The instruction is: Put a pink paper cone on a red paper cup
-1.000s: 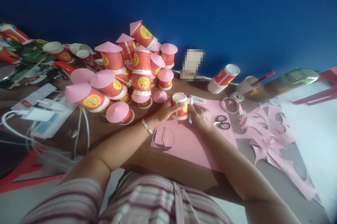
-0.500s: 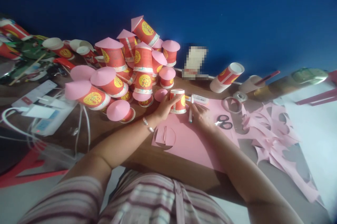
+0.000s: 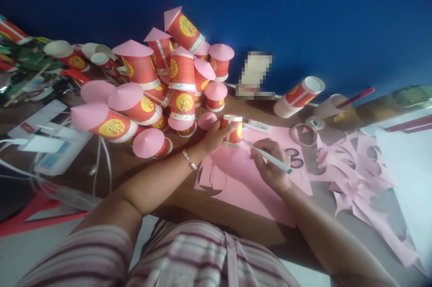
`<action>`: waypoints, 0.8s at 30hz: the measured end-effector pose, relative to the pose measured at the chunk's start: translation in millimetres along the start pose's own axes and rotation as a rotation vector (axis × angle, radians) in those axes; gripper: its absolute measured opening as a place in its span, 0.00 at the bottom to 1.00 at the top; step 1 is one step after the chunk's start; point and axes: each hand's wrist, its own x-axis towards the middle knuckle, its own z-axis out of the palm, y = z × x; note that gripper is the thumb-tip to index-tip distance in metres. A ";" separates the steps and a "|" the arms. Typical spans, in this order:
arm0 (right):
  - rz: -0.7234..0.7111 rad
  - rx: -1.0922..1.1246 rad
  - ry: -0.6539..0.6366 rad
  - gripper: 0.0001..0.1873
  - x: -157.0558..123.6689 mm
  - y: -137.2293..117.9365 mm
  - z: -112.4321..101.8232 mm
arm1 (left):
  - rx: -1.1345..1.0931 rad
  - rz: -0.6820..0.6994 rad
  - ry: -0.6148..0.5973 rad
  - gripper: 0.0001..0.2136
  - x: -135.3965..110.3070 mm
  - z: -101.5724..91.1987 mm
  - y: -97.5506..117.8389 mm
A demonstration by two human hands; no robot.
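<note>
My left hand is closed around the left side of a red paper cup with a yellow emblem. The cup stands on a sheet of pink paper, apparently upside down. In my right hand is a slim white pen with a teal end, held slanted in a writing grip. Its tip points at the paper close by the cup's lower right edge; contact I cannot make out. Black-handled scissors lie on the paper, partly hidden behind my right hand. A cut curve and slit mark the sheet's left corner.
Several red cups with pink cone tops are piled left of centre. A power strip with white cables lies at the left. Right of the sheet are a tape roll, pink paper scraps and stacked cups. A blue wall rises behind.
The pen has gone from upright to slanted, its tip now by the cup's base. My right hand has shifted right and towards me. My left hand still holds the cup.
</note>
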 end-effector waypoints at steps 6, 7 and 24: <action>-0.262 0.012 -0.018 0.05 -3.9 -0.5 9.9 | 0.011 0.026 -0.058 0.15 -1.0 4.1 3.3; -0.269 0.007 -0.022 0.06 -3.4 -0.4 10.2 | 0.015 0.027 -0.063 0.15 -0.9 4.4 3.1; -0.361 0.059 -0.043 0.09 6.4 -8.1 8.5 | -0.290 -0.069 -0.006 0.14 4.1 0.6 0.4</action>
